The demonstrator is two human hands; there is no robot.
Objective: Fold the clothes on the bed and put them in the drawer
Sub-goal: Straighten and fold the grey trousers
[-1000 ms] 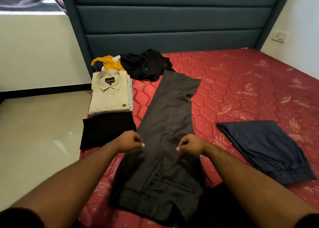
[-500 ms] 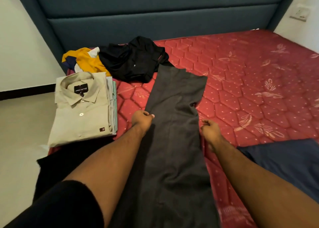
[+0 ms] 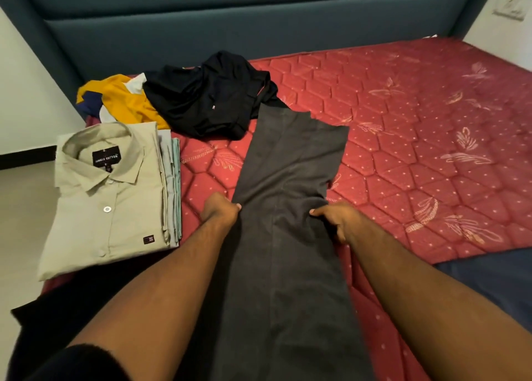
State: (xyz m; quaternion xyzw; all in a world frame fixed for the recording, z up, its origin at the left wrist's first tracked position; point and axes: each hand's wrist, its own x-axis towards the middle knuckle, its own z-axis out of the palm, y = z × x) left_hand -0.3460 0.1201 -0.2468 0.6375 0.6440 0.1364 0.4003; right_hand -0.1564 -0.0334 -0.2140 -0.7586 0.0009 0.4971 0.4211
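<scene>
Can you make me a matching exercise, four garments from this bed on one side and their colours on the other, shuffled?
1. trousers
2. folded shirt
3. crumpled shirt
4. bunched garment

A. black
B. mustard yellow
C. dark grey
D. beige

Pairs: 1-C, 2-D, 3-A, 4-B

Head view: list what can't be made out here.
- Grey trousers: the waist end is cut off by the bottom edge.
- Navy garment: mostly cut off by the right edge.
- Black cloth at lower left: partly hidden by the left arm.
- Clothes under the beige shirt: only their edges show.
- Drawer: nowhere in frame.
</scene>
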